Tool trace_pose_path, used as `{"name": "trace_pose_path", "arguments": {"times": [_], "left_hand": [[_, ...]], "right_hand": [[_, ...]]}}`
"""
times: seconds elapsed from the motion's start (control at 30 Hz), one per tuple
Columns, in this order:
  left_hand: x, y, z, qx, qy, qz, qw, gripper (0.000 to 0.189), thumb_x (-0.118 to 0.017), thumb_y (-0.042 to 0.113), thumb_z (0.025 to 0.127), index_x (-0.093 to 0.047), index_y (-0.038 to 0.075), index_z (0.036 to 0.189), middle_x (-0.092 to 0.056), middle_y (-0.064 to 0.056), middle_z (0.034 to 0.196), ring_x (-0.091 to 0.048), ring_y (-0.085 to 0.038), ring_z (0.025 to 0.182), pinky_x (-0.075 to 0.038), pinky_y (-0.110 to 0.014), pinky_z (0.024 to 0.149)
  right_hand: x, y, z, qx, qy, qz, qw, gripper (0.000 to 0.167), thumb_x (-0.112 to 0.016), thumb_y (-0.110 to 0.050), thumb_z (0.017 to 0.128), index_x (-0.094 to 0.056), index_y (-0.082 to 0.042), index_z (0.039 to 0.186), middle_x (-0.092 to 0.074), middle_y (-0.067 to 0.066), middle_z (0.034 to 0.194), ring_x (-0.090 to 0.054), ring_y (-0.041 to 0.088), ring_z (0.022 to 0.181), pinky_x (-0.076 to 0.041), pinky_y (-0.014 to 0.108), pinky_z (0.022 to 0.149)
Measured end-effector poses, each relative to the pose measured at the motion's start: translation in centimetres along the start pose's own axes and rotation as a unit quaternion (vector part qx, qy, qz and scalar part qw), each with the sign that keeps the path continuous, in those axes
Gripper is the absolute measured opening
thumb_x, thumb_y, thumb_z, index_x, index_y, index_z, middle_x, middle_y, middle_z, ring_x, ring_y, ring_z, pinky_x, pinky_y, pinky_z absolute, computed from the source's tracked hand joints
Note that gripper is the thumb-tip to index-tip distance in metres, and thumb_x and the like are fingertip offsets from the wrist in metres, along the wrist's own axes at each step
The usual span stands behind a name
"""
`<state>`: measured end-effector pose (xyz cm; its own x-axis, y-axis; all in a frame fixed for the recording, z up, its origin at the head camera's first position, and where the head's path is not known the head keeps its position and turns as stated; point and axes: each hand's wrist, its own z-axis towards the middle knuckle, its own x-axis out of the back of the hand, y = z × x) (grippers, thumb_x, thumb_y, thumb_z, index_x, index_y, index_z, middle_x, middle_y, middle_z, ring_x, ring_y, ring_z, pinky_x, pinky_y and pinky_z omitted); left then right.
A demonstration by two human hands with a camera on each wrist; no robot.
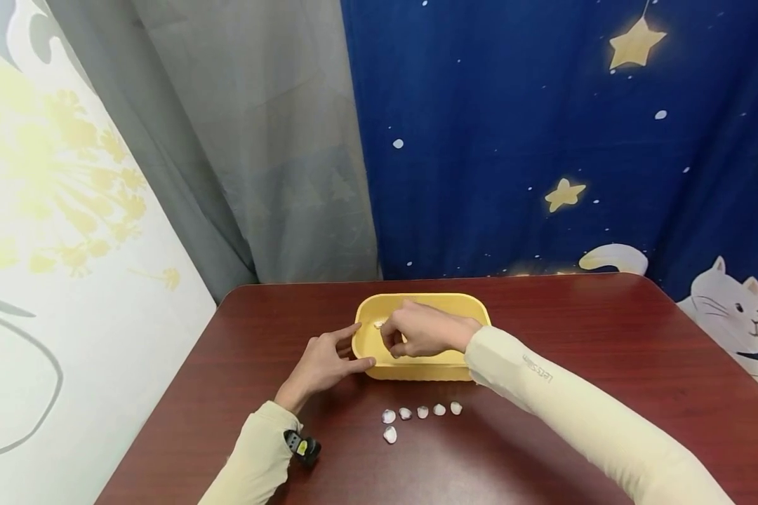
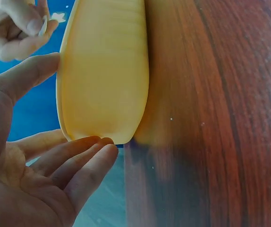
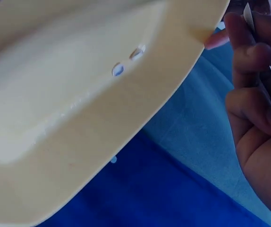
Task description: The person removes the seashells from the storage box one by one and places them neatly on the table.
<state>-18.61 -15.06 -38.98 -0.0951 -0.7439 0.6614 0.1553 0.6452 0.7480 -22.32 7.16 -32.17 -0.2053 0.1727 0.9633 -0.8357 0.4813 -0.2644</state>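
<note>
A yellow plastic basin (image 1: 429,372) stands on the table. My left hand (image 1: 322,365) rests against its left end, thumb and fingers spread and fairly straight; the thumb touches the rim in the left wrist view. Over the basin's interior is my right hand (image 1: 423,330), pinching a small white seashell (image 3: 249,18) between thumb and fingertip. That shell also shows edge-on in the left wrist view. Inside the basin, the right wrist view shows two shells, a purplish shell (image 3: 118,69) and a paler shell (image 3: 138,52). In the head view, the right hand hides part of the basin floor.
In front of the basin lies a row of several small shells (image 1: 422,412), with one more shell (image 1: 389,435) below its left end. The dark red wooden table (image 1: 575,330) meets grey and blue curtains at the back. A pale wall (image 1: 69,315) borders the left side.
</note>
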Motion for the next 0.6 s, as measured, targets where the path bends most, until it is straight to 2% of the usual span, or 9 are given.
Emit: {"name": "trace_pose_path", "arguments": {"times": [0.13,0.3,0.6], "left_hand": [[-0.2,0.1,-0.1,0.008,-0.002,-0.003,1.0,0.084,-0.087,0.037,0.078,-0.05,0.01,0.149,-0.062,-0.014,0.14,-0.066,-0.025,0.123,-0.059,-0.038,0.098],[-0.3,0.2,0.0,0.006,0.002,0.004,1.0,0.085,-0.087,0.036,0.077,-0.05,0.008,0.148,-0.063,-0.014,0.139,-0.066,-0.024,0.123,-0.059,-0.039,0.099],[-0.1,0.5,0.3,0.013,0.004,-0.001,0.9999,0.083,-0.088,0.033,0.076,-0.052,0.006,0.146,-0.064,-0.015,0.138,-0.067,-0.025,0.122,-0.059,-0.04,0.098]], "right_hand": [[-1.0,-0.2,-1.0,0.018,0.024,-0.012,0.9995,0.016,-0.075,-0.009,0.081,-0.072,-0.02,0.07,-0.063,-0.013,0.068,-0.054,0.001,0.067,-0.048,0.015,0.064],[-2.0,-0.6,-2.1,0.013,0.036,-0.005,0.9993,0.014,-0.074,-0.009,0.082,-0.073,-0.02,0.073,-0.061,-0.013,0.069,-0.054,0.001,0.07,-0.048,0.015,0.067],[-3.5,-1.4,-3.6,0.001,0.002,0.05,0.9987,0.015,-0.076,-0.01,0.085,-0.075,-0.021,0.076,-0.062,-0.017,0.066,-0.052,-0.003,0.065,-0.047,0.011,0.061]]}}
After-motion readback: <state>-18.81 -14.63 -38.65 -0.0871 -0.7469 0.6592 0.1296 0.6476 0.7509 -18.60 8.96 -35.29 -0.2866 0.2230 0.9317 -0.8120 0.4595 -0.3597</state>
